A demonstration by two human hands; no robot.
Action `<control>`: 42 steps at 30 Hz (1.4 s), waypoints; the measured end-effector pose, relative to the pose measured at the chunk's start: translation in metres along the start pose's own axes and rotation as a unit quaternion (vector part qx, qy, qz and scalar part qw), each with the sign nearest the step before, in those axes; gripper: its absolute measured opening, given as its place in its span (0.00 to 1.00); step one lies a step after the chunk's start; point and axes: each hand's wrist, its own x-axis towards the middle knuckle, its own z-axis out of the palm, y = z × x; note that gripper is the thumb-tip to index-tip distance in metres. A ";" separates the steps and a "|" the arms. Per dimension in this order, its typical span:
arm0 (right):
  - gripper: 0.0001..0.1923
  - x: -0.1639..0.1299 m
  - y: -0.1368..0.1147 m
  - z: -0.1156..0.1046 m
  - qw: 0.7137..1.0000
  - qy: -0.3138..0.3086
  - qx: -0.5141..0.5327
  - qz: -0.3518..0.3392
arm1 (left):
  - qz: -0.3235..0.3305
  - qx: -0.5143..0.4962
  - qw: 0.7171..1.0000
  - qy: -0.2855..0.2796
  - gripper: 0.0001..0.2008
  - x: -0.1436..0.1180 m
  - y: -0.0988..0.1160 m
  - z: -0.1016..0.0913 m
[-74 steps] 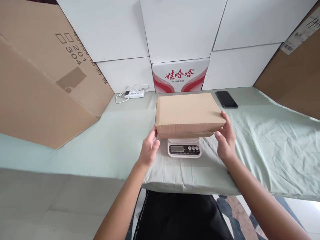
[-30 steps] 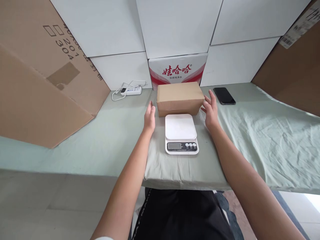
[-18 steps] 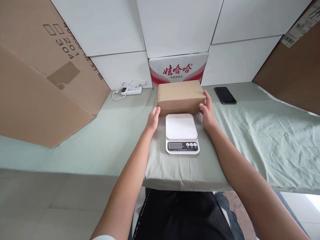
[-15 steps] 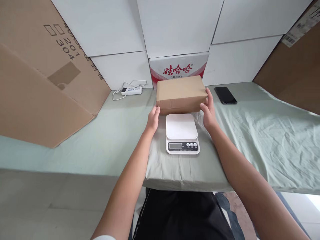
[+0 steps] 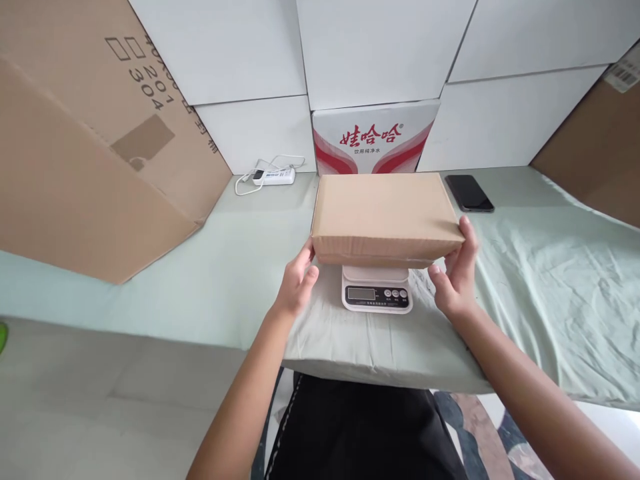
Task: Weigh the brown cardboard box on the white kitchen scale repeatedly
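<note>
A flat brown cardboard box (image 5: 383, 215) is held level over a white digital kitchen scale (image 5: 376, 295), covering most of its platform; I cannot tell whether it rests on it. My left hand (image 5: 297, 282) grips the box's near left corner, and my right hand (image 5: 455, 275) grips its near right corner. Only the scale's front panel with display and buttons shows below the box. The scale sits on a table covered with a pale green cloth (image 5: 530, 280).
A black phone (image 5: 469, 193) lies at the back right. A white power strip with cable (image 5: 273, 177) lies at the back left. A red-and-white printed carton (image 5: 375, 137) and white boxes line the wall. Large brown cartons stand at left (image 5: 85, 147) and right (image 5: 600, 147).
Both hands lifted the box from the table behind the scale and brought it toward me, over the scale's platform. The camera shifted slightly.
</note>
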 end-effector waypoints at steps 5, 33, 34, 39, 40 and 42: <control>0.50 -0.004 0.011 -0.004 1.000 0.002 -0.022 -0.011 | -0.008 0.009 1.000 -0.014 0.47 -0.008 -0.007 0.001; 0.38 0.006 -0.005 -0.003 0.997 0.051 -0.038 -0.035 | -0.007 0.031 0.999 -0.020 0.45 -0.009 -0.013 0.000; 0.38 0.006 -0.005 -0.003 0.997 0.052 -0.039 -0.042 | -0.006 0.028 0.999 -0.016 0.46 -0.009 -0.014 0.000; 0.40 0.006 -0.005 -0.004 0.997 0.057 -0.034 -0.028 | 0.000 0.006 1.000 0.009 0.49 -0.008 -0.015 0.000; 0.39 0.006 -0.006 -0.003 0.998 0.058 -0.033 -0.024 | -0.001 0.006 1.000 0.005 0.49 -0.008 -0.016 0.001; 0.39 0.006 -0.008 -0.002 0.998 0.057 -0.031 -0.016 | -0.005 0.011 1.000 -0.009 0.48 -0.007 -0.016 0.002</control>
